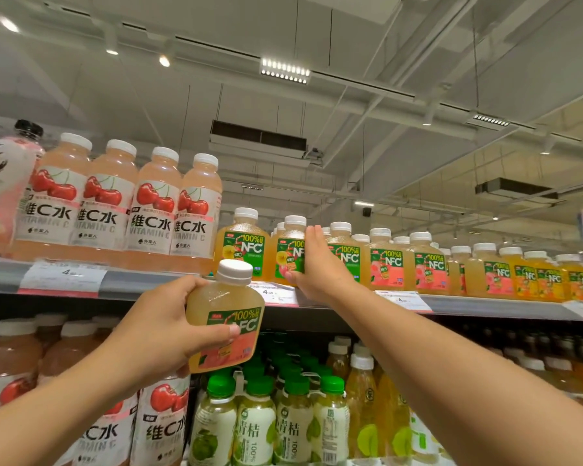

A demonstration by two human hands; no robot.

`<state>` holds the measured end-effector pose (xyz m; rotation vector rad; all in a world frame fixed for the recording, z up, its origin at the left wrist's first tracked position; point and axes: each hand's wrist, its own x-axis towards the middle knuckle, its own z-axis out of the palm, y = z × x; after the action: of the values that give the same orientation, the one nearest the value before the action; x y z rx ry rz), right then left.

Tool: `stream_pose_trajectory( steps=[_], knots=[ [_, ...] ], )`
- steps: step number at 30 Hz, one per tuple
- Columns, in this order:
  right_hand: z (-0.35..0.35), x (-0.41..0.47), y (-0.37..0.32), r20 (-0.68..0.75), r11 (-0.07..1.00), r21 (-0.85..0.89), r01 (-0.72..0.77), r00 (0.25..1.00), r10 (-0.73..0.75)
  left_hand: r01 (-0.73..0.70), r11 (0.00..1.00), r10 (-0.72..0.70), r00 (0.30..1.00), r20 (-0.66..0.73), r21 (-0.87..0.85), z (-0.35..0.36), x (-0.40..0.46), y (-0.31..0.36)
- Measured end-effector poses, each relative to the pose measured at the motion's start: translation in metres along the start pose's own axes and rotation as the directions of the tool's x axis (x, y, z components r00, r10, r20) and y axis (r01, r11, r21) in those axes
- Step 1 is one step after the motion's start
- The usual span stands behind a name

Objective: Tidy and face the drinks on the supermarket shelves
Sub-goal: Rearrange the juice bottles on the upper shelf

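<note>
- The left hand (pixel 162 326) is wrapped round a squat NFC juice bottle (pixel 225 317), thumb across the pink-and-green label, fingers behind; the bottle hangs in the air, tilted a little, below the top shelf's edge (pixel 169 280) and clear of it.
- Up and to the right of that grip, the right hand (pixel 313 264) has its thumb low on the label of a shelved NFC bottle (pixel 288 253) and its fingers up the bottle's right side, between it and its neighbour (pixel 345 255). It looks a light, steering hold, not a lift.
- My guess at the step: the right hand is parting or squaring the front row to make a slot, and the carried bottle goes in next, label forward.
- That move calls for raising the bottle over the shelf lip and setting it down upright without knocking the close-packed ones beside it.
- The bottles are clear plastic, flat-shouldered, with ribbed white screw caps and glossy wrap labels; likely light and a bit slippery.
- Left of the grip stand taller, rounded cherry vitamin C bottles (pixel 155 210); below it, green-capped lime drinks (pixel 254 422).
</note>
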<state>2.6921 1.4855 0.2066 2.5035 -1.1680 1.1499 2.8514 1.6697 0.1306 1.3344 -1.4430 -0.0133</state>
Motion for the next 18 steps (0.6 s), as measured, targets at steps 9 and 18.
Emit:
stream_pose_trajectory(
  steps=[9, 18],
  knots=[
    [-0.025, -0.112, -0.011, 0.165, 0.822, 0.568, 0.052, 0.97, -0.176, -0.014, 0.991, 0.026, 0.996, 0.089, -0.129, 0.022, -0.004, 0.001],
    [-0.067, -0.185, 0.028, 0.216, 0.889, 0.447, -0.098, 0.976, -0.001, 0.055, 0.933, 0.07, 0.942, 0.329, -0.356, 0.095, -0.021, 0.041]
  ],
)
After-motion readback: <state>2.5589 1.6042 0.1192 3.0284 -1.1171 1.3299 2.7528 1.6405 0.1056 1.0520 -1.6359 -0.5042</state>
